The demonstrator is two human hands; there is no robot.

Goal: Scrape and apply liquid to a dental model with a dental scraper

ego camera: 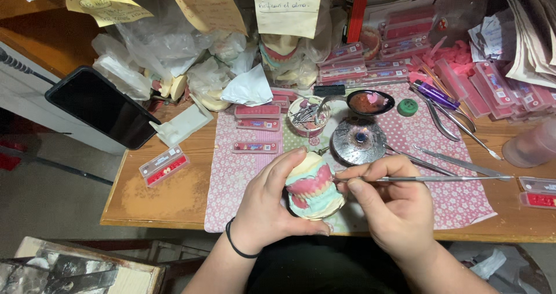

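A: What does the left hand (267,204) hold?

B: It is wrapped around a dental model (313,187), pale plaster with pink wax gums, thumb beneath and fingers over the far side. The model sits above the near edge of the patterned cloth (231,172).

A: And the right hand (389,198)?

B: It pinches a slim metal instrument (423,179) like a pen; the tip touches the model's right side at the wax, the handle pointing away to the right.

A: What lies near the model?

B: Just beyond it, a round metal lamp (359,139). Beyond that, a small dark dish (370,102) of pink wax and a cup of burs (306,116). Pliers (446,120) lie well to the right; a black phone (101,106) well to the left, off the cloth.
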